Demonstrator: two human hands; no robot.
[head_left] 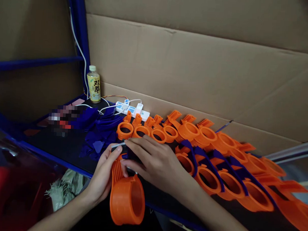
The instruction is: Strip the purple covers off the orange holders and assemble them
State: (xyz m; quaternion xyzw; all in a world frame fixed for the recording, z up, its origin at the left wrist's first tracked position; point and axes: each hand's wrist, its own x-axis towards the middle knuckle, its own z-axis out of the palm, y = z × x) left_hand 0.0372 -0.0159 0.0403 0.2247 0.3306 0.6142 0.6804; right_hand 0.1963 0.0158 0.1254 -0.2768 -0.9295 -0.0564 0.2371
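An orange plastic tape dispenser (126,201) is held near the shelf's front edge, its ring hanging down toward me. My left hand (104,171) is closed around its ribbed handle, with the thumb on top. At its upper end a toothed metal blade (118,145) shows beside the left thumb. My right hand (154,159) reaches over that same end from the right, fingers bent around it. What the right fingertips touch is partly hidden; a dark piece shows beneath them.
Rows of orange tape dispensers (206,135) fill the right side, several with blue parts (215,159). Loose blue plastic pieces (102,137) lie to the left. Behind stand a yellow-labelled bottle (94,87) and a white power strip (131,109) with cables. Cardboard (196,69) walls the back.
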